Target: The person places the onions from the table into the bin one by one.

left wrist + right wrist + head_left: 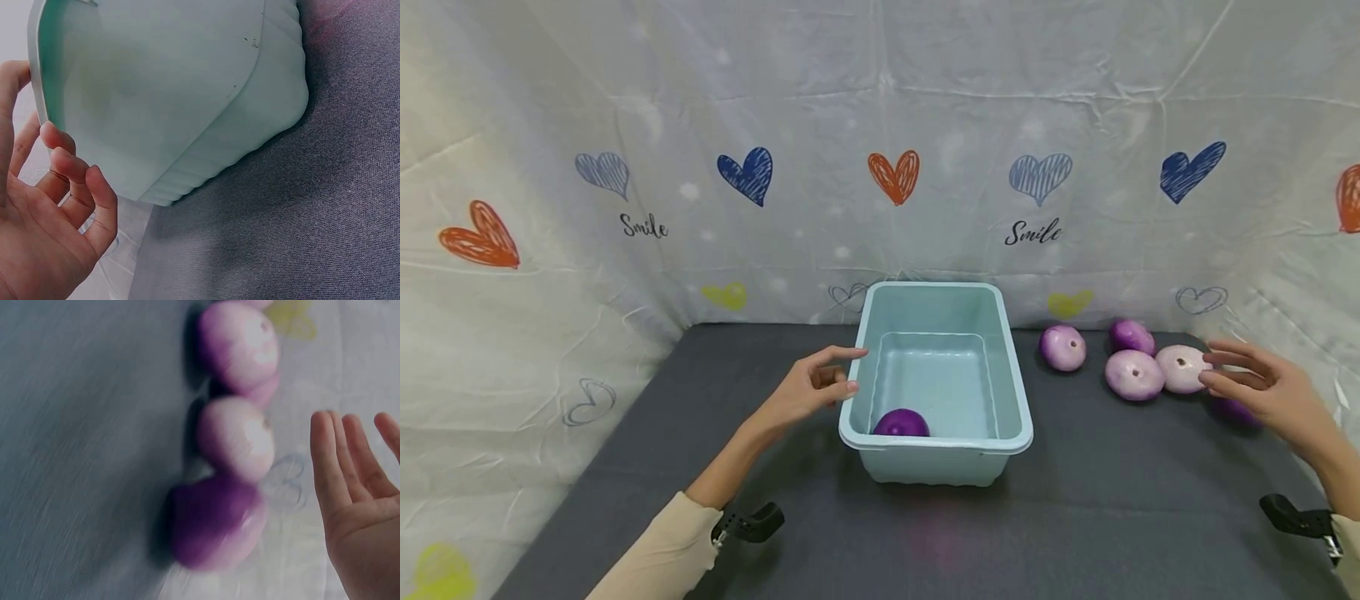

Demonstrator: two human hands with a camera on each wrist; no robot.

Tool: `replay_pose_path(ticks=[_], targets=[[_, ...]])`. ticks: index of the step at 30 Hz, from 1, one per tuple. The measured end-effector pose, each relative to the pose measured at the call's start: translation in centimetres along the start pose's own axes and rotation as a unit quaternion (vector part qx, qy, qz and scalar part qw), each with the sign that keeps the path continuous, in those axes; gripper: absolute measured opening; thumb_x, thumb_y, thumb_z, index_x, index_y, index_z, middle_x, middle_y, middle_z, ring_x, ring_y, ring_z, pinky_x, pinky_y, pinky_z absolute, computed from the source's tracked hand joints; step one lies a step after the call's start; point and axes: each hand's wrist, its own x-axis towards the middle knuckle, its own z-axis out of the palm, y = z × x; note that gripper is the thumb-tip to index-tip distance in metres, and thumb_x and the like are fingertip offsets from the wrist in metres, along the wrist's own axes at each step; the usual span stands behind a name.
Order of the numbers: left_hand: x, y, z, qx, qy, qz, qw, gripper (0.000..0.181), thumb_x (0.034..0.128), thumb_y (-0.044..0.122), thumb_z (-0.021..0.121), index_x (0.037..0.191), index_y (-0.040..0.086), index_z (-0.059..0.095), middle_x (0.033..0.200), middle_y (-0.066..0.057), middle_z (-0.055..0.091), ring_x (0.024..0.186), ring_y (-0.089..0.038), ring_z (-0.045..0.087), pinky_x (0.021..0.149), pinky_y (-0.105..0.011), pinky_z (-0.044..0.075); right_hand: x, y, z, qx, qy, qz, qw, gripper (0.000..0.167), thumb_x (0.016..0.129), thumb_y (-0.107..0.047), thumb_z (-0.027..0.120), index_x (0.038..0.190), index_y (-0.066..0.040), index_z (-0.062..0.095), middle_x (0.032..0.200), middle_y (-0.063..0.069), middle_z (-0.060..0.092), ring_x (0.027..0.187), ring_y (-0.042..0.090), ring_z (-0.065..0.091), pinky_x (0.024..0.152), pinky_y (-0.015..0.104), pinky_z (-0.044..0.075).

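A pale blue-green plastic tub (942, 461) stands on the dark tabletop, with one glossy purple onion (902, 422) inside at its near left corner. At the tub's left rim is my left hand (811, 385), its index finger and thumb tips by the edge and the other fingers loosely bent. My right hand (1273, 392) hovers over the onions at the right, fingers spread and nothing held. Below it lie a pale onion (1180, 369) and a dark purple onion (1236, 410), both blurred in the right wrist view.
More purple-and-white onions, such as the pale onion (1134, 375) and the onion (1063, 347), sit right of the tub. Behind the table (1112, 517) hangs a white sheet (820, 100) printed with hearts. Black straps (751, 523) are on both wrists.
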Motion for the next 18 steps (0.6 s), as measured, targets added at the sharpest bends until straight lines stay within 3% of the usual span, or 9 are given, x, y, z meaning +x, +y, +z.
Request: replay_pose_path(ticks=[5,9,13,16,18], targets=[[0.0,0.0,0.0,0.001,0.0,0.0,1.0,0.047,0.1006,0.012,0.067,0.145,0.005,0.054,0.077,-0.024,0.05,0.061,-0.026,0.043,0.062,-0.037,0.041,-1.2,1.4,-1.1,-0.065,0.035,0.016,0.9972,0.06,0.095,-0.018,0.076,0.148,-0.005,0.051,0.121,-0.017,0.053,0.095,-0.016,0.049,0.07,0.008,0.045],[0.0,0.0,0.0,0.001,0.003,0.002,1.0,0.047,0.1002,0.012,0.067,0.145,0.004,0.055,0.075,-0.016,0.052,0.061,-0.028,0.044,0.062,-0.039,0.041,-1.6,2.1,-1.2,-0.097,0.055,0.031,0.9933,0.067,0.094,-0.022,0.078,0.149,-0.001,0.047,0.134,0.013,0.054,0.095,-0.012,0.043,0.069,0.006,0.041],[0.0,-0.1,0.0,-0.008,0.0,-0.001,1.0,0.048,0.1004,0.012,0.067,0.145,0.003,0.053,0.074,-0.013,0.05,0.06,-0.024,0.041,0.061,-0.036,0.039,-2.0,2.6,-1.1,-0.117,0.067,0.038,0.9901,0.074,0.094,-0.024,0.077,0.151,0.006,0.041,0.145,0.037,0.04,0.121,0.021,0.05,0.075,0.003,0.037],[0.0,-0.1,0.0,-0.012,-0.003,-0.001,0.9999,0.048,0.1008,0.012,0.066,0.146,0.002,0.052,0.074,-0.017,0.049,0.06,-0.022,0.038,0.06,-0.035,0.038,-2.1,2.8,-1.0,-0.126,0.067,0.045,0.9887,0.076,0.094,-0.026,0.078,0.15,0.008,0.04,0.15,0.036,0.035,0.128,0.053,0.038,0.082,0.0,0.029],[0.0,-0.2,0.0,-0.013,-0.004,0.002,0.9999,0.048,0.1008,0.012,0.066,0.146,0.003,0.053,0.075,-0.021,0.048,0.06,-0.025,0.039,0.06,-0.036,0.039,-2.1,3.1,-1.0,-0.131,0.069,0.045,0.9879,0.077,0.092,-0.027,0.079,0.149,0.008,0.041,0.151,0.035,0.034,0.127,0.057,0.036,0.085,0.0,0.025]])
